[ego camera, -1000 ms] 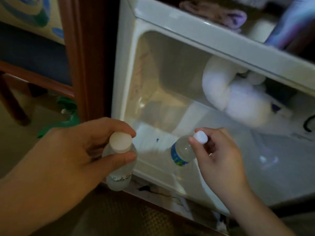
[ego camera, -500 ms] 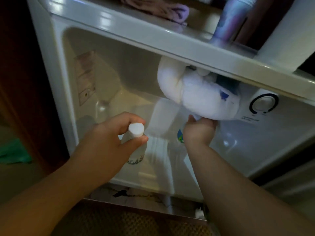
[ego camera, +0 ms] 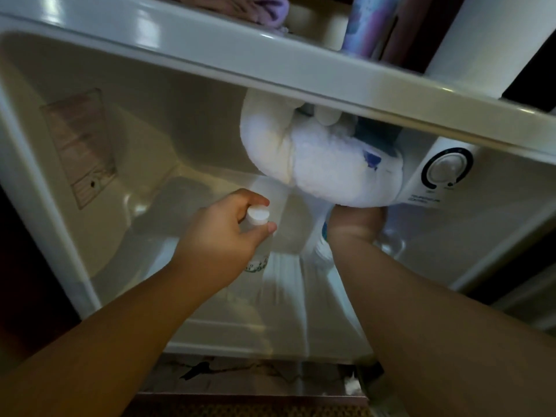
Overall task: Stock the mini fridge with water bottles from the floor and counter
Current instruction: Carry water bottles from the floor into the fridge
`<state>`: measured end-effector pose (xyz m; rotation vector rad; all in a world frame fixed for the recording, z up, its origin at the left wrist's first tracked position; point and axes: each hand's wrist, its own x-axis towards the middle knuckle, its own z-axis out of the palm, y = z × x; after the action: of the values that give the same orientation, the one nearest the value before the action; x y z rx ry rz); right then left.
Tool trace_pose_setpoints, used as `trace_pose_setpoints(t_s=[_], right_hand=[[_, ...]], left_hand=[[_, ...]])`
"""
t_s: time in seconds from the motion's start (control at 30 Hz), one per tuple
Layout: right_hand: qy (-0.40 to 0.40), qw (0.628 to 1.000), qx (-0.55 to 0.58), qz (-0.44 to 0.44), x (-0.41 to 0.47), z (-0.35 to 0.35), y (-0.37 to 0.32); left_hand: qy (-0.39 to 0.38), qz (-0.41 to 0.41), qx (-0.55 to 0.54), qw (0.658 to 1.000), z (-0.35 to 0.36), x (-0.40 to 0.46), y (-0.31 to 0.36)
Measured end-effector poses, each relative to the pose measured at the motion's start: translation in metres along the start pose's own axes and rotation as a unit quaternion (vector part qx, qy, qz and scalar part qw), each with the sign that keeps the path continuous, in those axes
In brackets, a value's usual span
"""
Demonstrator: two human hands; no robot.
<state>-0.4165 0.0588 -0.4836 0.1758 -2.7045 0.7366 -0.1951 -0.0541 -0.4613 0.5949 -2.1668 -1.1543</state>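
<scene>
The open mini fridge fills the view, its white interior lit. My left hand grips a clear water bottle by the neck, white cap up, inside the fridge near the middle of the floor. My right hand reaches deeper, under a thick lump of frost, and holds a second bottle with a blue label; its cap and most of its body are hidden by the hand and wrist.
A temperature dial sits on the right wall beside the frost. On top of the fridge lie a purple cloth, a patterned cup and a white cylinder. A raised step runs along the fridge's back floor.
Both hands have moved from the fridge's front edge into its interior. The right hand went furthest, carrying its bottle under the frost lump. The view has tilted up and closer.
</scene>
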Motion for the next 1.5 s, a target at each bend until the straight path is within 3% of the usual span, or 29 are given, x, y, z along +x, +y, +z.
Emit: trace_pose_setpoints(t_s=[0.03, 0.07, 0.1, 0.13, 0.17, 0.2, 0.3, 0.43, 0.67, 0.83, 0.97, 1.2, 1.5], right_hand=[[0.02, 0.998, -0.03, -0.057, 0.001, 0.001, 0.005], [0.035, 0.998, -0.01, -0.053, -0.001, 0.001, -0.002], [0.035, 0.997, 0.061, -0.03, -0.004, -0.004, -0.002], [0.023, 0.983, 0.174, 0.055, -0.004, -0.01, -0.007], [-0.001, 0.943, 0.315, 0.105, -0.006, -0.014, -0.01], [-0.002, 0.925, 0.359, 0.124, -0.008, -0.016, -0.01], [0.027, 0.957, 0.274, 0.087, -0.018, -0.009, -0.003], [0.125, 0.952, 0.276, 0.038, -0.04, -0.009, 0.003], [0.091, 0.957, 0.259, 0.093, -0.056, -0.011, 0.009], [0.145, 0.945, 0.286, 0.057, -0.103, 0.012, 0.028], [0.081, 0.94, 0.293, 0.156, -0.112, 0.03, 0.038], [0.058, 0.921, 0.324, 0.208, -0.086, 0.053, 0.039], [0.084, 0.917, 0.334, 0.2, -0.082, 0.064, 0.04]], left_hand=[[0.002, 0.001, -0.002, 1.0, 0.004, 0.005, -0.003], [0.004, 0.0, -0.005, 1.0, 0.008, 0.009, -0.005], [0.007, -0.002, -0.008, 1.0, 0.011, 0.013, -0.007], [0.012, -0.002, -0.012, 1.0, 0.014, 0.017, -0.01], [0.018, 0.0, -0.012, 1.0, 0.017, 0.021, -0.011], [0.024, 0.003, -0.011, 1.0, 0.02, 0.024, -0.011], [0.042, 0.014, 0.01, 0.999, 0.029, 0.034, -0.007], [0.024, 0.008, 0.044, 0.999, 0.045, 0.045, 0.001], [0.0, -0.005, 0.047, 0.999, 0.067, 0.05, 0.011], [-0.021, -0.021, 0.082, 0.996, 0.071, 0.053, 0.006], [-0.06, -0.027, 0.089, 0.994, 0.067, 0.044, -0.005], [-0.107, -0.004, 0.063, 0.992, 0.063, 0.042, -0.02], [-0.076, -0.018, 0.009, 0.997, 0.081, 0.048, -0.019]])
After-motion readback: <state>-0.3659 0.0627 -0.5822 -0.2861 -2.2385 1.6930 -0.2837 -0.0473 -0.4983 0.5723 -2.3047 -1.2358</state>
